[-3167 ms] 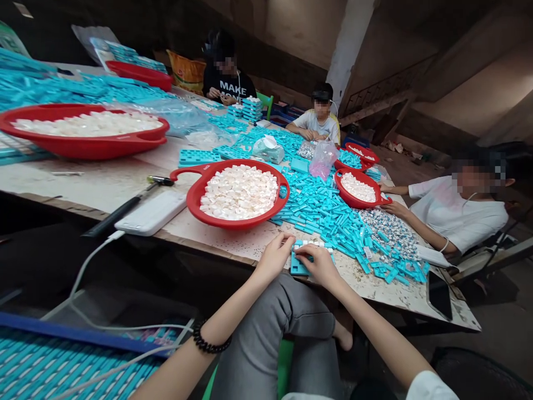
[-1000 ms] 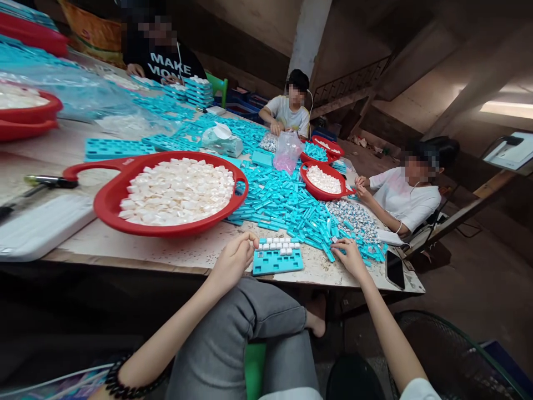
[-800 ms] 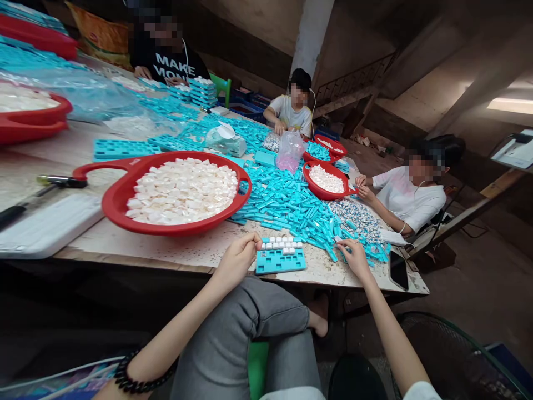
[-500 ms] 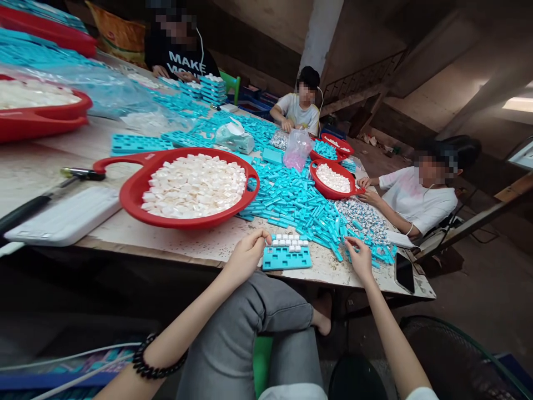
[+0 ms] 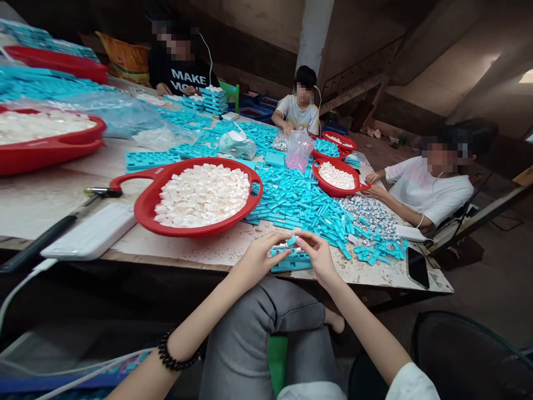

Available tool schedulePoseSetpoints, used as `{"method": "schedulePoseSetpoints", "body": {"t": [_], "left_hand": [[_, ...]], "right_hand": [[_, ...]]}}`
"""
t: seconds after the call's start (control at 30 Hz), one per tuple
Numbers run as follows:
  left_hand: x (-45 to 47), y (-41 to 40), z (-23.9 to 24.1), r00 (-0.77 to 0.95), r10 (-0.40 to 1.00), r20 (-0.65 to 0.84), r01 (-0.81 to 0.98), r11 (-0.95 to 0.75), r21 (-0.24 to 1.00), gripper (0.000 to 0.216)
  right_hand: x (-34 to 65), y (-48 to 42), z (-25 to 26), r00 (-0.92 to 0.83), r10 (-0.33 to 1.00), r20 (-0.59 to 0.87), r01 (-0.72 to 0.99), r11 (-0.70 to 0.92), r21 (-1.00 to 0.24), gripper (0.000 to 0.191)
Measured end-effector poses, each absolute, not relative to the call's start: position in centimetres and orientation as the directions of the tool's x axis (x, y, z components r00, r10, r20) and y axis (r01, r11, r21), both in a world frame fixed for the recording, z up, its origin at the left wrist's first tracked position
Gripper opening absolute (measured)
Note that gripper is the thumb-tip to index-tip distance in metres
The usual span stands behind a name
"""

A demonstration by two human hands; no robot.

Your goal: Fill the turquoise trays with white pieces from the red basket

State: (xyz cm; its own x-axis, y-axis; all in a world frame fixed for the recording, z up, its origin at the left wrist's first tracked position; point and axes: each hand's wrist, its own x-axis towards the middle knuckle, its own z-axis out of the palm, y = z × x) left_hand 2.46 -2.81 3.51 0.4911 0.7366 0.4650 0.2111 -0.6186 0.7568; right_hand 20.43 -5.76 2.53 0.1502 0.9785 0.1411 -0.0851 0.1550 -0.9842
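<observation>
The left hand [image 5: 259,258] and right hand [image 5: 318,258] are closed narrow, fingertips [image 5: 296,239] pinching a small white-and-blue piece [image 5: 286,242] just above a blue tray [image 5: 291,265], which lies at the table [image 5: 50,205] edge near a red basin [image 5: 195,233].

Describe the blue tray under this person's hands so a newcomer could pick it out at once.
Find the big red basin of white pieces on the long work table. Just below it, at the table's near edge, lies a turquoise tray, under the left hand and right hand. Unlike the loose turquoise strips heaped beside it, it sits directly beneath both hands.
</observation>
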Motion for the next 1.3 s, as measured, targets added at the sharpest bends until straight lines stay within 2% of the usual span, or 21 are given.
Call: {"method": "schedulePoseSetpoints", "body": {"t": [0.13, 0.2, 0.27, 0.3, 0.37, 0.43, 0.5, 0.6, 0.8, 1.0, 1.3], "left_hand": [[0.9, -1.6, 2.5, 0.445, 0.738, 0.507, 0.221, -0.639, 0.737, 0.03], [0.4, -1.2, 2.0, 0.422, 0.742, 0.52, 0.218, -0.64, 0.737, 0.032], [0.0, -1.0, 1.6, 0.418, 0.751, 0.511, 0.221, -0.63, 0.744, 0.034], [-0.1, -0.9, 1.4, 0.421, 0.759, 0.497, 0.227, -0.619, 0.752, 0.035], [-0.2, -0.7, 1.1, 0.432, 0.781, 0.451, 0.251, -0.585, 0.771, 0.037], [-0.2, -0.6, 0.9, 0.439, 0.801, 0.406, 0.282, -0.552, 0.785, 0.038], [-0.2, -0.5, 0.6, 0.437, 0.817, 0.375, 0.307, -0.527, 0.792, 0.038], [-0.3, -0.4, 0.3, 0.433, 0.83, 0.351, 0.308, -0.502, 0.808, 0.04], [-0.3, 0.1, -0.1, 0.41, 0.809, 0.421, 0.311, -0.558, 0.77, 0.042], [-0.5, 0.0, -0.1, 0.421, 0.841, 0.34, 0.298, -0.482, 0.824, 0.038], [-0.5, -0.1, -0.1, 0.442, 0.844, 0.304, 0.273, -0.449, 0.851, 0.032]], "right_hand": [[18.9, -4.8, 2.0, 0.057, 0.986, 0.159, -0.126, 0.165, -0.978, 0.029], [18.9, -4.5, 1.6, 0.028, 0.983, 0.182, -0.053, 0.184, -0.982, 0.027], [19.3, -4.5, 1.3, 0.001, 0.964, 0.266, 0.167, 0.263, -0.95, 0.023], [19.5, -4.6, 1.1, -0.027, 0.945, 0.326, 0.31, 0.318, -0.896, 0.021], [19.9, -4.8, 0.8, -0.113, 0.897, 0.427, 0.552, 0.414, -0.723, 0.019], [20.1, -5.1, 0.4, -0.19, 0.859, 0.475, 0.662, 0.469, -0.585, 0.019], [20.0, -5.3, -0.1, -0.22, 0.845, 0.488, 0.697, 0.486, -0.528, 0.02], [19.7, -5.3, -0.7, -0.22, 0.853, 0.474, 0.724, 0.468, -0.507, 0.019], [19.7, -5.0, -1.0, -0.236, 0.851, 0.468, 0.76, 0.462, -0.458, 0.019], [19.7, -4.8, -1.7, -0.265, 0.814, 0.518, 0.791, 0.49, -0.366, 0.021], [19.6, -5.0, -2.5, -0.255, 0.794, 0.553, 0.792, 0.499, -0.352, 0.022]]}}
